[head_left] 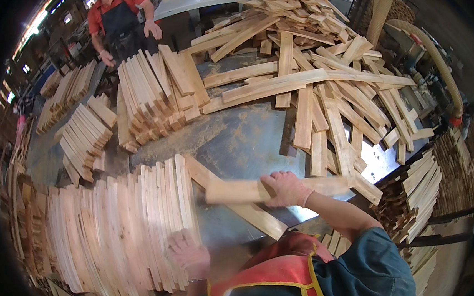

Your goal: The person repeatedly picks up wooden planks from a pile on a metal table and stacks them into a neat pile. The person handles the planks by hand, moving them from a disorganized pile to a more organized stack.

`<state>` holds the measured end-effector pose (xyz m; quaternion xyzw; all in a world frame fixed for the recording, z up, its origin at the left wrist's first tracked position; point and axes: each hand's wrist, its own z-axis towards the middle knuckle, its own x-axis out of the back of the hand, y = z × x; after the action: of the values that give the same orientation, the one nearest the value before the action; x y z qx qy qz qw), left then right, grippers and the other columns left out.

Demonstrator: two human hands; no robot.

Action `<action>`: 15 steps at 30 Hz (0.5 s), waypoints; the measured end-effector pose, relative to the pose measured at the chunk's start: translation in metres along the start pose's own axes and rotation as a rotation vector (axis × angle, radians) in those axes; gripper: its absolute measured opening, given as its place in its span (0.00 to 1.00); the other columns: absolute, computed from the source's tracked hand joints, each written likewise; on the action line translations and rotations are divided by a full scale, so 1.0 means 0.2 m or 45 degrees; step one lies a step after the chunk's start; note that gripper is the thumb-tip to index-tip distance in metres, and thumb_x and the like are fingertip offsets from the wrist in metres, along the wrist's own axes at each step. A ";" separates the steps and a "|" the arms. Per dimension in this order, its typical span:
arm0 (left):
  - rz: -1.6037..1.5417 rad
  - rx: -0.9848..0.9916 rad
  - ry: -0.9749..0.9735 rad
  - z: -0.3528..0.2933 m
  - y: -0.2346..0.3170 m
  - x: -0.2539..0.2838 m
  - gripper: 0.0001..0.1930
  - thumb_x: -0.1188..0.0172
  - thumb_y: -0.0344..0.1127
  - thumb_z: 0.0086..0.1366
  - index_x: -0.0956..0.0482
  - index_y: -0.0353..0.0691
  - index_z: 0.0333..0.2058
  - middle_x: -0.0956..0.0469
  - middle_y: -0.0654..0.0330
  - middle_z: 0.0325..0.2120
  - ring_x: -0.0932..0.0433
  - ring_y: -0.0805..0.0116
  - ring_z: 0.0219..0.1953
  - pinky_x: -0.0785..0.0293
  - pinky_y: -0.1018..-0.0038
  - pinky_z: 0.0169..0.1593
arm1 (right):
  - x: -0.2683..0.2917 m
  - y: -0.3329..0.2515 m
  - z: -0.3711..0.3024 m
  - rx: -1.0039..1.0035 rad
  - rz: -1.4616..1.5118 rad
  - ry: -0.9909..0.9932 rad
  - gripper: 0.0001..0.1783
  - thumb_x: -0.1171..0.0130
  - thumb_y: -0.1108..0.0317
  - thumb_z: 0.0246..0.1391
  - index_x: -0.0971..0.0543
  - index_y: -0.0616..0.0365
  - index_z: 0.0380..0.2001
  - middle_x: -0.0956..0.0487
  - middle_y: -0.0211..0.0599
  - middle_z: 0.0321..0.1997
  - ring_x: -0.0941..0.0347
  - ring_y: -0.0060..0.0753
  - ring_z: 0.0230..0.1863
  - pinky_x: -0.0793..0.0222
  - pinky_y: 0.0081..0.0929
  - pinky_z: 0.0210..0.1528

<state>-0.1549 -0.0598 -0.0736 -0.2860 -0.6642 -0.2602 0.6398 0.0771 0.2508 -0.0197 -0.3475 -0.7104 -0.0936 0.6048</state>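
My right hand (288, 190) is closed over a wooden board (233, 191), lifted above the metal table and blurred by motion. Under it another board (256, 219) lies slantwise on the tabletop. My left hand (189, 251), somewhat smeared, rests with fingers stretched out against the right end of a long row of boards (114, 222). Those boards stand on edge, packed side by side, at the near left.
A jumbled heap of boards (308, 92) covers the far right of the metal table (238, 134). More stacks (146, 96) stand at the left, where a person in a red shirt (119, 13) stands beyond. A ribbed hose (441, 61) curves down at the right.
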 end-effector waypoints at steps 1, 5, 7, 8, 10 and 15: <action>0.006 -0.055 0.040 0.01 0.04 0.05 0.52 0.30 0.53 0.58 0.42 0.41 0.76 0.38 0.47 0.74 0.45 0.41 0.77 0.48 0.45 0.77 | 0.01 -0.01 0.06 -0.082 0.124 0.116 0.48 0.30 0.37 0.48 0.29 0.49 0.67 0.20 0.49 0.55 0.22 0.53 0.58 0.28 0.48 0.61; -0.750 -0.190 -0.367 0.19 0.40 0.30 0.52 0.29 0.52 0.60 0.45 0.36 0.76 0.34 0.43 0.71 0.35 0.44 0.73 0.39 0.54 0.74 | 0.01 -0.25 0.35 -0.367 0.893 0.418 0.53 0.33 0.37 0.52 0.36 0.55 0.74 0.23 0.59 0.64 0.25 0.58 0.64 0.31 0.44 0.67; -1.141 -0.119 -0.465 0.33 0.52 0.21 0.50 0.29 0.49 0.62 0.45 0.34 0.76 0.29 0.41 0.67 0.28 0.46 0.68 0.32 0.59 0.70 | -0.06 -0.36 0.45 -0.214 1.219 0.143 0.57 0.33 0.37 0.53 0.41 0.59 0.77 0.28 0.61 0.71 0.29 0.57 0.70 0.35 0.42 0.72; -1.249 -0.102 -0.535 0.36 0.53 0.18 0.47 0.30 0.45 0.63 0.42 0.35 0.74 0.28 0.42 0.66 0.27 0.50 0.67 0.30 0.61 0.68 | -0.02 -0.42 0.44 -0.134 1.218 -0.043 0.55 0.34 0.35 0.56 0.38 0.59 0.76 0.29 0.61 0.73 0.31 0.53 0.74 0.37 0.40 0.75; -1.463 -0.078 -0.664 0.45 0.55 0.14 0.39 0.31 0.38 0.64 0.37 0.35 0.71 0.27 0.45 0.64 0.25 0.58 0.64 0.26 0.65 0.64 | -0.14 -0.24 0.63 0.090 0.897 0.211 0.49 0.35 0.39 0.56 0.34 0.57 0.73 0.26 0.61 0.69 0.28 0.57 0.69 0.33 0.41 0.71; -1.378 0.260 -0.500 0.43 0.57 0.02 0.43 0.30 0.46 0.64 0.38 0.37 0.72 0.28 0.45 0.65 0.25 0.50 0.64 0.26 0.61 0.64 | 0.45 0.32 1.19 0.073 -0.005 0.454 0.40 0.34 0.49 0.53 0.28 0.58 0.66 0.27 0.50 0.70 0.32 0.55 0.71 0.36 0.48 0.71</action>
<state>-0.1346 0.0815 -0.0759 0.1143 -0.8436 -0.4267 0.3052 -0.0756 0.4649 -0.0142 -0.3066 -0.5950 -0.1345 0.7306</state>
